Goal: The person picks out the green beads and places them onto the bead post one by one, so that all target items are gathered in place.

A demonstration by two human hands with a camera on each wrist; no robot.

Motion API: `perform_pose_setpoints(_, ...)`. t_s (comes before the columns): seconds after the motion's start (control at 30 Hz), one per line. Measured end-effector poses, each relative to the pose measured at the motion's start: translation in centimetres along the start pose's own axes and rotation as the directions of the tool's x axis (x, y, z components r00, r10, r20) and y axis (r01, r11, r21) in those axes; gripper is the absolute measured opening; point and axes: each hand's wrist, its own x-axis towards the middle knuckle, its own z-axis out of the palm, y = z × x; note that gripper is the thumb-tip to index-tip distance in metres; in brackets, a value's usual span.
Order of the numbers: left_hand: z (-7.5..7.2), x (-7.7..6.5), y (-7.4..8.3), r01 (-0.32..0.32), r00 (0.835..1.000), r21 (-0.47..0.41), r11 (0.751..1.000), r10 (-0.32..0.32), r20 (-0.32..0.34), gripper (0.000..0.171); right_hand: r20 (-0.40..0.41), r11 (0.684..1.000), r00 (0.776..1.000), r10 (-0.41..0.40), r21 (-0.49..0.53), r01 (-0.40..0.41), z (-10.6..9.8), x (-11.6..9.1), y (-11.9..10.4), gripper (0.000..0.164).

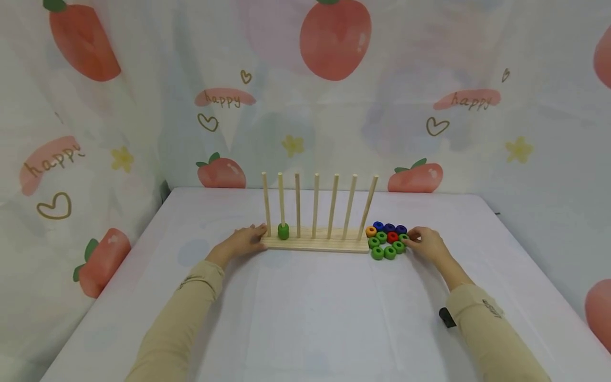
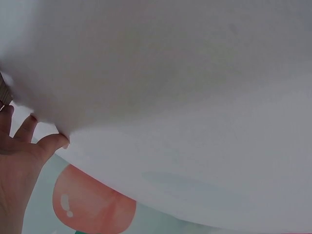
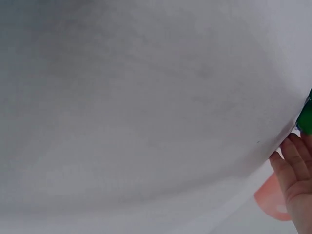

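A wooden peg stand [image 1: 315, 243] with several upright dowels sits on the table. Green rings [image 1: 284, 232] are on its second dowel from the left; how many cannot be told. My left hand [image 1: 244, 240] grips the stand's left end, thumb toward the front edge and fingers toward the back. In the left wrist view, only a corner of the stand [image 2: 4, 92] shows by the fingertips. Beside the stand's right end, my right hand [image 1: 426, 243] pinches a green ring [image 1: 403, 238] at the edge of a cluster. Part of a green ring [image 3: 306, 119] shows above the right fingers.
Loose rings lie close together by the stand: several green ones [image 1: 378, 253], a red ring [image 1: 392, 237], an orange ring [image 1: 371, 231] and blue ones [image 1: 378, 226]. A black object [image 1: 447, 317] lies against the right sleeve. A patterned cloth [image 1: 334, 122] hangs behind the white table [image 1: 305, 307].
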Motion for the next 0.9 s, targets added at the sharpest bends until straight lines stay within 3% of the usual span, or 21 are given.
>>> perform_pose_setpoints(0.9, 0.05, 0.09, 0.29, 0.004, 1.0, 0.004, 1.0, -0.004, 0.006, 0.065, 0.036, 0.999, 0.999, -0.041, 0.003, 0.041, -0.62, 0.27, 0.95, 0.029)
